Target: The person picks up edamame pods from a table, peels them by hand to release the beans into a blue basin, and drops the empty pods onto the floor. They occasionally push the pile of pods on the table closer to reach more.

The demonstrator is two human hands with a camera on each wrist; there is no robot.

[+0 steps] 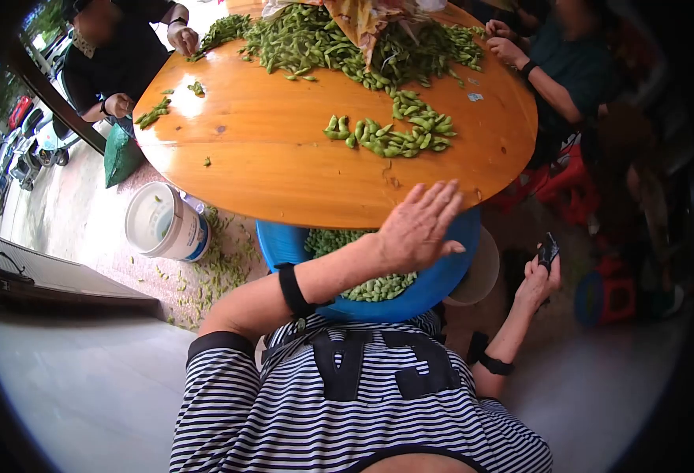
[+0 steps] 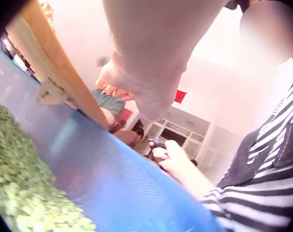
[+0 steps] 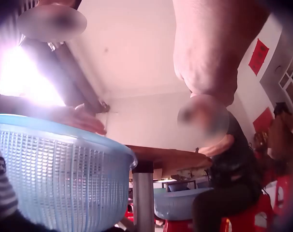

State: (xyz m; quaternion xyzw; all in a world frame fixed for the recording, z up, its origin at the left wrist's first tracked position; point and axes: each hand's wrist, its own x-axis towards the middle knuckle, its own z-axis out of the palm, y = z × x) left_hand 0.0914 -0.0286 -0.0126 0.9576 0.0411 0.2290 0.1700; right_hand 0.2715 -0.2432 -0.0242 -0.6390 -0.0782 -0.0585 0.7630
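Black-and-white stripes cover my shirt (image 1: 378, 426), just behind my 2 hands, which are well apart. My right hand (image 1: 536, 285) grips a small dark object (image 1: 549, 251); my left hand (image 1: 419, 227) spreads straight fingers over the table edge, whether touching I cannot tell. Under my left forearm stands a blue basket (image 1: 448, 274) of green beans (image 1: 378, 288). Ahead of that hand, on the wooden table (image 1: 260, 173), lie loose pods (image 1: 410, 134), then a big pile (image 1: 304, 39), with 2 people beyond either side.
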